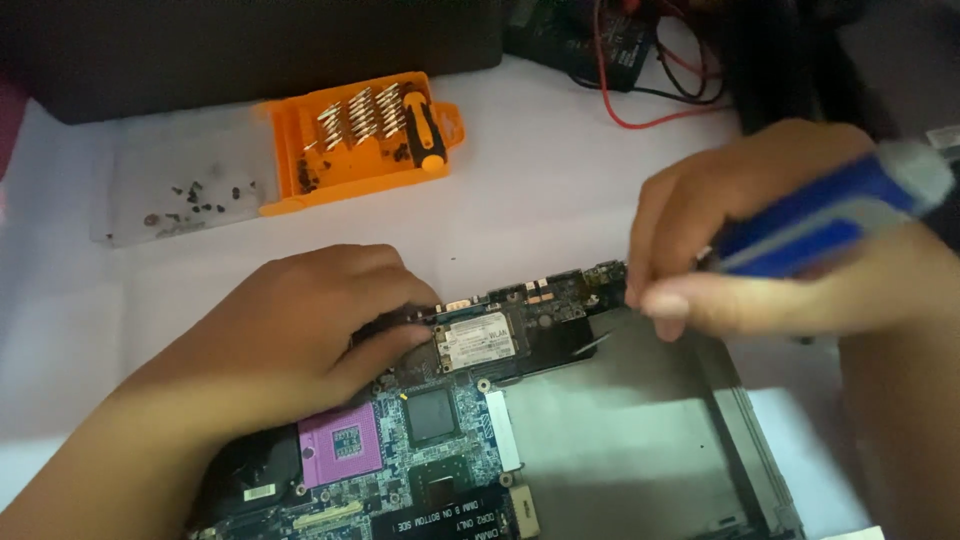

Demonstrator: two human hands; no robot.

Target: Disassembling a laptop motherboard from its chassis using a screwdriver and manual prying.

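A white table (540,190) carries everything here, dim at the far edge where a dark slab sits at twelve o'clock. At ten o'clock lies a clear plastic lid (170,190) dotted with small dark screws, and just beside it to the right an orange bit case (355,140) stands open, rows of metal bits and a short orange-and-black driver inside. Red and black wires (650,80) trail at one o'clock.

The left hand (300,330) lies palm down on the laptop motherboard (440,440), fingers pressed flat against its top edge beside a small white-labelled card (480,340); its grip is loose and closes on nothing. The board occupies the six o'clock area, with a pink processor socket (340,445) at seven o'clock and a grey metal chassis tray (620,430) to its right.

The right hand (760,240) has its grip closed around a blue-handled screwdriver (830,215). Its long axis runs from two o'clock down toward eight o'clock, handle end high at the right, tip hidden behind the fingers near the board's upper right corner.
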